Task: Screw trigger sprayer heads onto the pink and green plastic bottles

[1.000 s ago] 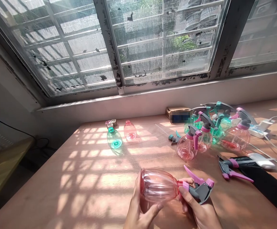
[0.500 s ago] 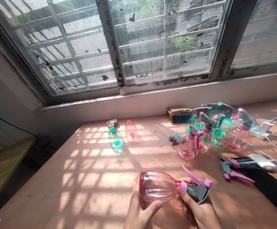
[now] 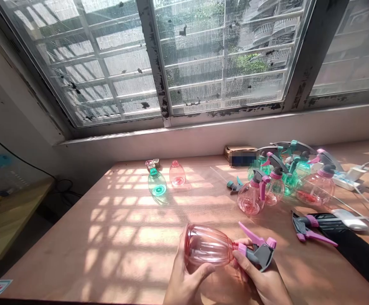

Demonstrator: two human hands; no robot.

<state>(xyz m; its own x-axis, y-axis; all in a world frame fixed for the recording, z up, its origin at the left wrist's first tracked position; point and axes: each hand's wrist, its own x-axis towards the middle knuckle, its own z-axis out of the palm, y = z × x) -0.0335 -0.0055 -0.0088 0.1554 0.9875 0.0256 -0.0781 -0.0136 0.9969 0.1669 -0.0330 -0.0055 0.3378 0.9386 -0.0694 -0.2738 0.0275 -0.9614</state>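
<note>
A clear pink spray bottle [image 3: 208, 245] lies sideways between my hands above the front of the table. My left hand [image 3: 189, 275] wraps round its wide base end, thumb along the near side. At the neck, the fingers of my right hand [image 3: 254, 271] close on the pink collar of the grey-and-pink trigger sprayer [image 3: 262, 254]. That sprayer sits at the bottle's mouth, its pink lever pointing up and left. Whether the collar is fully threaded I cannot tell. To the right, a loose grey-and-pink trigger sprayer [image 3: 308, 226] rests on a black object.
An open green bottle [image 3: 157, 184] and an open pink bottle [image 3: 177, 176] stand at the back left. Several assembled spray bottles [image 3: 251, 199] crowd the back right, near a loose green-grey sprayer [image 3: 234, 186], a cardboard box [image 3: 241, 150] and a white power strip [image 3: 343, 180].
The view has shifted slightly, with the table scene moving a little rightward. Both hands keep their hold on the bottle and sprayer, and the sprayer head has moved slightly left.
</note>
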